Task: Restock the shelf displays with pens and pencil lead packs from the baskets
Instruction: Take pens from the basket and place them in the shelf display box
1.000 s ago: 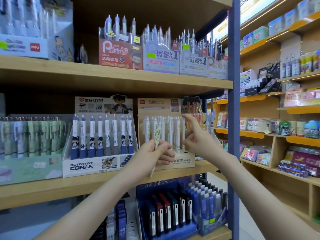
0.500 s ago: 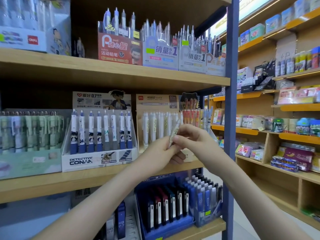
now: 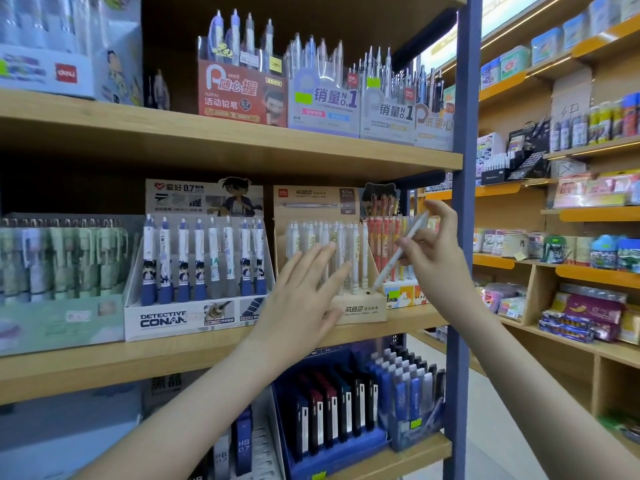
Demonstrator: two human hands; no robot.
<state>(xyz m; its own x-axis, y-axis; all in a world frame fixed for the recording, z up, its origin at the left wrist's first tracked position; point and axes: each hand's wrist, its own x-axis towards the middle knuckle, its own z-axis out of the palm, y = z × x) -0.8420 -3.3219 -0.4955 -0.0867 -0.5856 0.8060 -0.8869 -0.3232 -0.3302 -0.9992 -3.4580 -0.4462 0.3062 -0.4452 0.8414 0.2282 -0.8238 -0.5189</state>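
My right hand (image 3: 431, 249) pinches a white mechanical pencil (image 3: 401, 251) that slants down to the left, its tip over the right end of the tan display box (image 3: 360, 308) on the middle shelf. That box holds a row of upright white pencils (image 3: 325, 251). In front of those pencils my left hand (image 3: 304, 299) hangs with its fingers spread and straight, holding nothing. No basket is in view.
A white-and-blue Detective Conan pen display (image 3: 194, 317) stands left of the tan box, a red pencil holder (image 3: 384, 244) to its right. A blue steel upright (image 3: 462, 237) bounds the shelf. Lead packs (image 3: 346, 407) fill the shelf below; more pencil boxes (image 3: 322, 98) stand above.
The pencil passed from my left hand to my right. My left hand let go and spread open; my right hand carried the pencil up and right, toward the tan display's right end.
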